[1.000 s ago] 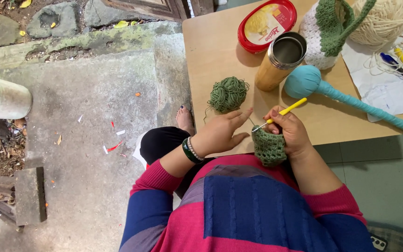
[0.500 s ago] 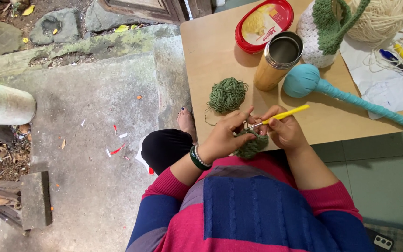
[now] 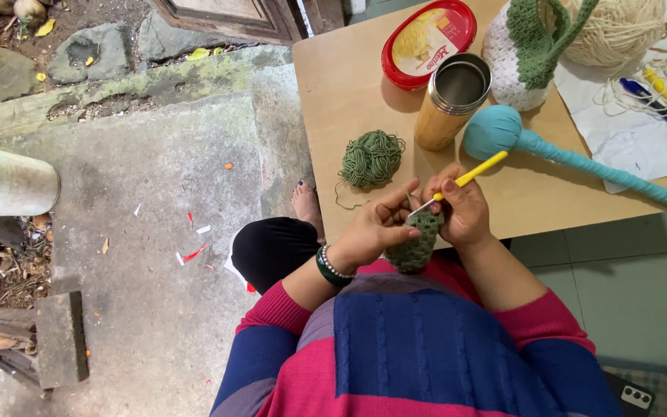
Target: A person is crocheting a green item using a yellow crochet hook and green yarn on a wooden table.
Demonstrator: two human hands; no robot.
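Observation:
My left hand (image 3: pixel 380 224) pinches the top of a small green crocheted piece (image 3: pixel 414 243) that hangs in front of my chest. My right hand (image 3: pixel 465 208) grips a yellow-handled crochet hook (image 3: pixel 472 174), its metal tip pointing into the top edge of the piece. A thread runs from the work to a loose bundle of green yarn (image 3: pixel 370 158) on the wooden table (image 3: pixel 333 100), just beyond my hands.
On the table stand a metal-rimmed wooden cup (image 3: pixel 451 100), a red-lidded oval tub (image 3: pixel 428 32), a turquoise wrapped ball on a stick (image 3: pixel 565 154), a white and green crocheted item (image 3: pixel 523 54), cream yarn (image 3: pixel 619 27) and pens on paper (image 3: pixel 661 96). A stone floor lies left.
The crocheted piece has shifted slightly left between my hands, and both hands have closed together on its top edge. The hook stays angled up to the right.

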